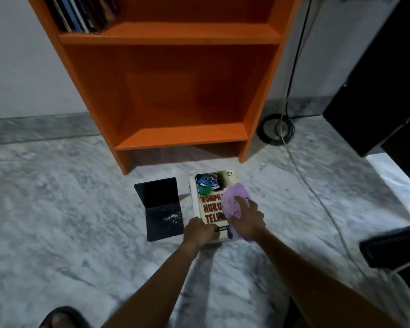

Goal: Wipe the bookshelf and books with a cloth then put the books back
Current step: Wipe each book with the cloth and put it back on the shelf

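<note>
So the right hand [246,218] is flat on the purple cloth [237,192], fingers spread, pressing it onto the cover of the book [210,209] lying on the marble floor [57,209]. The left hand [199,229], right beside it, has its fingers curled round that book's near left corner. Beyond the cloth stands the orange bookshelf [182,136], and just left of the left hand's grip there's an open black case [159,202] with whitish specks on it.
</note>
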The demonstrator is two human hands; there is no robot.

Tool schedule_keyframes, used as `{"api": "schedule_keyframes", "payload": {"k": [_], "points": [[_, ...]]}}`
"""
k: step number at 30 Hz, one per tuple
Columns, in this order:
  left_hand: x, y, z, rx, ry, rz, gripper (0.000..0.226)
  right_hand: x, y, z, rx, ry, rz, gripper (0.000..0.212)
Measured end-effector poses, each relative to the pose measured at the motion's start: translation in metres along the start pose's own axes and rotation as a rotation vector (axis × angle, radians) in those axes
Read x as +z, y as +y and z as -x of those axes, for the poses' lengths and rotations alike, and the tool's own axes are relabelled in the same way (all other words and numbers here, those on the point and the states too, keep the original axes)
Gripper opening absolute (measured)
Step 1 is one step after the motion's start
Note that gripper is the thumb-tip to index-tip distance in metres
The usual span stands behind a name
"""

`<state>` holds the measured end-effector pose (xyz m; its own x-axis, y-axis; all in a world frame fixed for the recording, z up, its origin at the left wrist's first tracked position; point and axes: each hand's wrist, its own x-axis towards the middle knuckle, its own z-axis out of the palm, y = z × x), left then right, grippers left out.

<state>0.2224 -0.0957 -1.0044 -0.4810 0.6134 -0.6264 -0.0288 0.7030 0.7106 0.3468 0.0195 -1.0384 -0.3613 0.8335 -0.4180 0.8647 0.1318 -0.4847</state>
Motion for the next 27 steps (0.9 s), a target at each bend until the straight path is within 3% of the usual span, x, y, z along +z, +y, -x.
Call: {"api": "schedule_keyframes", "payload": {"k": [4, 7, 13, 15, 20, 23, 27], "points": [[0.004, -0.001, -0.022, -0.114, -0.005, 0.158, 0.026, 0.015, 0.025, -0.013, -0.051, 0.064, -0.235, 0.073], [0.002, -0.008, -0.034, -0.173, -0.042, 0.275, 0.027, 0.016, 0.039, -0.026, -0.006, 0.024, -0.314, 0.064], [0.008, 0.008, -0.021, -0.092, -0.242, 0.561, 0.039, -0.019, 0.007, 0.006, -0.002, -0.005, -0.463, 0.040], [0.004, 0.018, -0.009, -0.017, -0.286, 0.652, 0.035, -0.020, 0.000, 0.021, -0.143, 0.082, -0.437, 0.043], [-0.023, 0.042, 0.029, 0.203, -0.370, 0.632, 0.048, -0.040, -0.043, 0.064, -0.598, 0.181, -0.249, 0.044], [-0.043, 0.051, 0.052, 0.288, -0.404, 0.576, 0.048, -0.053, -0.076, 0.055, -0.685, 0.182, -0.222, 0.045], [-0.063, 0.062, 0.084, 0.365, -0.422, 0.461, 0.058, -0.083, -0.116, 0.032, -0.630, 0.411, -0.336, 0.042]]}}
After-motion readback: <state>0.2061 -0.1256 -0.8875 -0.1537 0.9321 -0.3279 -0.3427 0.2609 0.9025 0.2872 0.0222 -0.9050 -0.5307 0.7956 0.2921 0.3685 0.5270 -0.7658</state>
